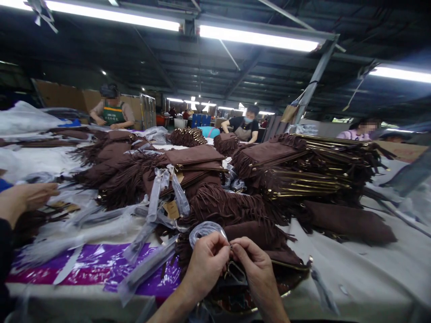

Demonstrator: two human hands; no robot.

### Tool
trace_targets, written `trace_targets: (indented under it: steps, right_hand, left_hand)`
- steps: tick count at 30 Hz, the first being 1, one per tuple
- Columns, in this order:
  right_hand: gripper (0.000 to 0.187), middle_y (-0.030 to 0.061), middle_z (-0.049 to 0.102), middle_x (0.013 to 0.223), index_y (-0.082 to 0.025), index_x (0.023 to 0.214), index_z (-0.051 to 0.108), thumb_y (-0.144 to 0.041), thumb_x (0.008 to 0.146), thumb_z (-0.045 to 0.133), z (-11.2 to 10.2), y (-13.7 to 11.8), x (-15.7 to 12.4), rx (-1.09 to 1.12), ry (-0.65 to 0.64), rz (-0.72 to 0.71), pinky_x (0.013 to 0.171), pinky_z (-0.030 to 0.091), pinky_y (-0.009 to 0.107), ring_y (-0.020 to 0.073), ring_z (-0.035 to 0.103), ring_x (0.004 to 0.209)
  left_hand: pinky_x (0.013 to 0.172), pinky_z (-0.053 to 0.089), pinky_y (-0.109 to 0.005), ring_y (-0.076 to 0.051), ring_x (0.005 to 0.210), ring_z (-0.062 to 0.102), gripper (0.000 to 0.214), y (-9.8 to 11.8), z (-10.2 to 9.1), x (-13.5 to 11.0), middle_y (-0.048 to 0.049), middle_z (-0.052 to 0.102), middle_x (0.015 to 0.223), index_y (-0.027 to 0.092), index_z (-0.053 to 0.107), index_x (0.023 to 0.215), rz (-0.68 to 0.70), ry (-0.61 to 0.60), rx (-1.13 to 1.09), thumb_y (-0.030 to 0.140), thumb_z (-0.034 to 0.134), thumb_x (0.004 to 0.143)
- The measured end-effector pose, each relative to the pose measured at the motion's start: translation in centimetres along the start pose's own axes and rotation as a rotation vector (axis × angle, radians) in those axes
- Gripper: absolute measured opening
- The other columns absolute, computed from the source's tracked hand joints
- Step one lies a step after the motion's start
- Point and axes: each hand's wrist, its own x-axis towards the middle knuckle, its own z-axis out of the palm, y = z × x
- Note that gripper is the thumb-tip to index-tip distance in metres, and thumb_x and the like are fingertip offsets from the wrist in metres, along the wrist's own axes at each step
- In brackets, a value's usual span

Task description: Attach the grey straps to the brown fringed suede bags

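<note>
My left hand (209,262) and my right hand (255,264) meet at the fingertips in front of me, both closed in a pinch. What lies between the fingertips is too small to make out. A thin metal loop (236,272) shows just below them. Under and behind my hands lies a dark brown fringed bag (286,251), its gold zipper edge facing me. Right behind my left hand is a coil wrapped in clear plastic (206,229). A brown paper tag (171,209) hangs among plastic-wrapped straps (153,202) to the left.
Stacked brown fringed bags (303,179) rise at right, with more bags (191,154) ahead. A purple plastic sheet (90,264) lies front left. A co-worker's hand (37,196) reaches in at left. Other people (112,112) work across the table (363,269).
</note>
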Motion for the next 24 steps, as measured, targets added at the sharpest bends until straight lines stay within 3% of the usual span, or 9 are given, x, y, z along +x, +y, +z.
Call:
trace_targets:
  steps: [10, 15, 18, 20, 22, 24]
  right_hand:
    - [0.025, -0.0009, 0.059, 0.068, -0.021, 0.072, 0.063, -0.035, 0.091, 0.054, 0.5, -0.5, -0.3, -0.272, -0.035, -0.195, 0.062, 0.044, 0.023, 0.0164, 0.056, 0.065]
    - [0.026, -0.0011, 0.058, 0.070, -0.021, 0.076, 0.061, -0.030, 0.095, 0.046, -0.6, -0.2, 0.0, -0.457, -0.141, -0.245, 0.060, 0.041, 0.024, 0.0156, 0.056, 0.064]
    - [0.032, -0.0014, 0.057, 0.066, -0.021, 0.069, 0.057, -0.032, 0.097, 0.044, -1.6, -1.7, 1.3, -0.613, -0.247, -0.226, 0.059, 0.040, 0.025, 0.0157, 0.055, 0.062]
    - [0.035, 0.0002, 0.061, 0.069, -0.021, 0.070, 0.059, -0.033, 0.098, 0.042, -1.6, -3.2, 2.5, -0.718, -0.215, -0.240, 0.063, 0.041, 0.026, 0.0168, 0.058, 0.066]
    - [0.026, 0.0031, 0.067, 0.079, -0.021, 0.082, 0.065, -0.033, 0.097, 0.046, -0.5, -4.5, 3.8, -0.859, -0.191, -0.259, 0.069, 0.042, 0.028, 0.0192, 0.062, 0.074]
    - [0.012, 0.0061, 0.070, 0.087, -0.020, 0.094, 0.067, -0.029, 0.088, 0.062, 1.3, -5.2, 4.9, -0.990, -0.274, -0.269, 0.071, 0.043, 0.030, 0.0230, 0.065, 0.081]
  left_hand:
    - [0.051, 0.030, -0.022, -0.011, 0.053, 0.042, 0.016, -1.1, 0.4, -0.4, 0.0038, 0.046, 0.056, 0.019, 0.049, 0.062, 0.156, 0.114, 0.251, 0.018, 0.052, 0.078]
    - [0.055, 0.032, -0.025, -0.014, 0.059, 0.047, 0.017, -2.1, 0.8, -0.1, 0.0009, 0.051, 0.061, 0.019, 0.048, 0.063, 0.179, 0.145, 0.378, 0.014, 0.050, 0.079]
    - [0.062, 0.037, -0.028, -0.017, 0.066, 0.054, 0.016, -2.3, 0.8, -0.1, -0.0026, 0.058, 0.069, 0.019, 0.053, 0.069, 0.237, 0.083, 0.470, 0.012, 0.047, 0.082]
    - [0.069, 0.042, -0.030, -0.020, 0.076, 0.057, 0.016, -2.2, 0.6, -0.6, -0.0051, 0.061, 0.080, 0.019, 0.058, 0.080, 0.329, 0.000, 0.492, 0.011, 0.045, 0.084]
    - [0.080, 0.046, -0.033, -0.022, 0.092, 0.058, 0.022, -2.1, 0.2, -1.6, -0.0080, 0.062, 0.097, 0.020, 0.058, 0.096, 0.441, -0.065, 0.493, 0.008, 0.045, 0.082]
    - [0.089, 0.046, -0.036, -0.025, 0.105, 0.055, 0.030, -2.3, -0.5, -2.9, -0.0100, 0.059, 0.110, 0.020, 0.055, 0.104, 0.548, -0.070, 0.528, 0.006, 0.048, 0.079]
